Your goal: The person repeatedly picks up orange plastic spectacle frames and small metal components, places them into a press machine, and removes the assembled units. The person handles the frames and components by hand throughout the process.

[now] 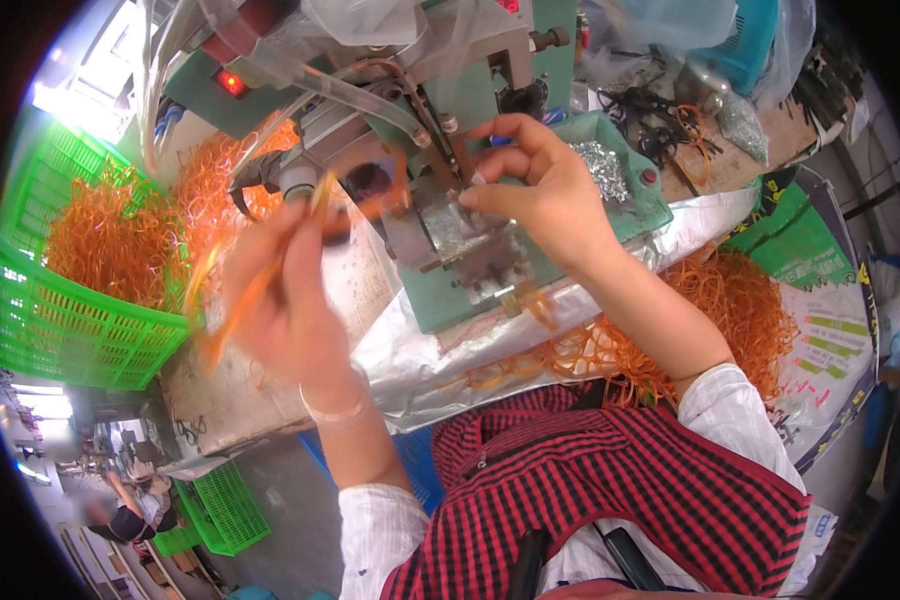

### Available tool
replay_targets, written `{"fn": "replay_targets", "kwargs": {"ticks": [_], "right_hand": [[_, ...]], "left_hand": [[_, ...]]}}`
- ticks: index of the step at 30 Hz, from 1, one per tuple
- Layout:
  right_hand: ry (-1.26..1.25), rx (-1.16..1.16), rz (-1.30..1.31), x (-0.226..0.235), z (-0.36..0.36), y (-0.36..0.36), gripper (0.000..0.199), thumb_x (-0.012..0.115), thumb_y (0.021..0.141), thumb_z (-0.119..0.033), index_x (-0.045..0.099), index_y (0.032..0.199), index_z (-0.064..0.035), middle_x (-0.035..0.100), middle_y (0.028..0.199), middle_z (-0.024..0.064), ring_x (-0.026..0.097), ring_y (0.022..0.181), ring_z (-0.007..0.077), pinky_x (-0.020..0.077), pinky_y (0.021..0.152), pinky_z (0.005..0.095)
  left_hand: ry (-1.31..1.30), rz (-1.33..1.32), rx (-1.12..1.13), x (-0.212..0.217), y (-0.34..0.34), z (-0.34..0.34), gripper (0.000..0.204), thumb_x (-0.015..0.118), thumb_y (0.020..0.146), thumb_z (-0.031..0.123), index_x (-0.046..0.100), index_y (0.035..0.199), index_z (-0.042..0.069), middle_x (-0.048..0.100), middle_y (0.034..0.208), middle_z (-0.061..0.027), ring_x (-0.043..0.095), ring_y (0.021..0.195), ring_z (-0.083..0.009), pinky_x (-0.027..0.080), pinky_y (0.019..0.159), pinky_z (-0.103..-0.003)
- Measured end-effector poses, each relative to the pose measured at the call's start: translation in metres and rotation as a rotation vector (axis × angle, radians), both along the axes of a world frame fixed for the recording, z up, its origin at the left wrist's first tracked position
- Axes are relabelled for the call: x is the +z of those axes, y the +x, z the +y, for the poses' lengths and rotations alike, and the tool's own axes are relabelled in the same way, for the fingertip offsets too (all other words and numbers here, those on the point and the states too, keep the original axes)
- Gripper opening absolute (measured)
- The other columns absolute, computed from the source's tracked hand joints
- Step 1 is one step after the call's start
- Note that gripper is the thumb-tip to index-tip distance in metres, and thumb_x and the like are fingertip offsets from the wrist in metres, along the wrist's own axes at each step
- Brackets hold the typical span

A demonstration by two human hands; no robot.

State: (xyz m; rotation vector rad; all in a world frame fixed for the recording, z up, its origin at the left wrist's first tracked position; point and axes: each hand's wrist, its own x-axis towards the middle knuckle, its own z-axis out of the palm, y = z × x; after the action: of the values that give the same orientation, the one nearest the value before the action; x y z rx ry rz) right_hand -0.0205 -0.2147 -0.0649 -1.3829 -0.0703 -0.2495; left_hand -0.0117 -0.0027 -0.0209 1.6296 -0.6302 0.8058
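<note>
My left hand (295, 295), smeared by motion, is closed round an orange plastic strap (240, 322) to the left of a green bench machine (430, 315). Part of the strap loops out below the fingers, and another bit sticks up past the thumb. At the machine's working head (450, 165), my right hand (550, 195) has thumb and forefinger brought together in a pinch. Whatever lies between those fingertips is too small to tell. Just under them is a shiny metal block (465, 235). A short orange piece (535, 303) shows at the machine's front edge.
Left stands a green plastic crate (90, 335) with tangled orange straps (110, 235). More orange straps (735, 315) are heaped by my right forearm. Small metal parts (602, 172) fill a green tray (635, 205). Silvery sheeting (400, 365) covers the bench edge. Another person (135, 510) is far left.
</note>
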Motion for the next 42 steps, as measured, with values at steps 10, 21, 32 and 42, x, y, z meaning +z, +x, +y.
{"fn": "replay_targets", "kwargs": {"ticks": [10,21,32,42], "right_hand": [[0.217,-0.069,0.072,0.015,0.013,-0.025,0.051,0.064,0.082,0.003,0.052,0.131,0.0009,0.071,0.103,0.0097,0.063,0.108,0.0182,0.0484,0.092,0.0294],[-0.977,-0.301,0.054,-0.078,-0.086,-0.054,0.03,0.056,0.086,-0.003,0.071,0.111,-0.0069,0.072,0.104,0.0168,0.07,0.101,0.0316,0.0537,0.088,0.0382],[-0.957,-0.405,0.072,-0.082,-0.103,-0.052,0.013,0.072,0.077,-0.008,0.07,0.09,-0.0037,0.066,0.089,0.011,0.064,0.089,0.0279,0.0503,0.08,0.037],[-1.02,-0.514,0.046,-0.092,-0.093,-0.044,0.007,0.067,0.084,-0.009,0.067,0.09,-0.0055,0.068,0.085,0.0116,0.066,0.082,0.0292,0.0507,0.074,0.0372]], "left_hand": [[-0.102,0.197,-0.168,0.014,-0.007,-0.006,0.012,0.061,0.096,-0.001,0.061,0.107,-0.004,0.069,0.093,-0.014,0.07,0.08,-0.0185,0.057,0.069,-0.028],[-0.48,1.452,-1.015,-0.043,-0.034,-0.052,0.03,0.046,0.106,0.026,0.06,0.108,-0.001,0.057,0.061,-0.0061,0.054,0.049,-0.0119,0.042,0.043,-0.024],[-0.471,1.443,-0.959,-0.051,-0.036,-0.058,0.036,0.048,0.104,0.031,0.059,0.116,-0.001,0.062,0.066,-0.0086,0.053,0.046,-0.0134,0.043,0.041,-0.023],[-0.231,0.953,-0.3,-0.103,-0.055,0.023,0.015,0.066,0.088,0.002,0.065,0.103,0.003,0.068,0.095,-0.0064,0.062,0.071,-0.012,0.051,0.062,-0.024]]}}
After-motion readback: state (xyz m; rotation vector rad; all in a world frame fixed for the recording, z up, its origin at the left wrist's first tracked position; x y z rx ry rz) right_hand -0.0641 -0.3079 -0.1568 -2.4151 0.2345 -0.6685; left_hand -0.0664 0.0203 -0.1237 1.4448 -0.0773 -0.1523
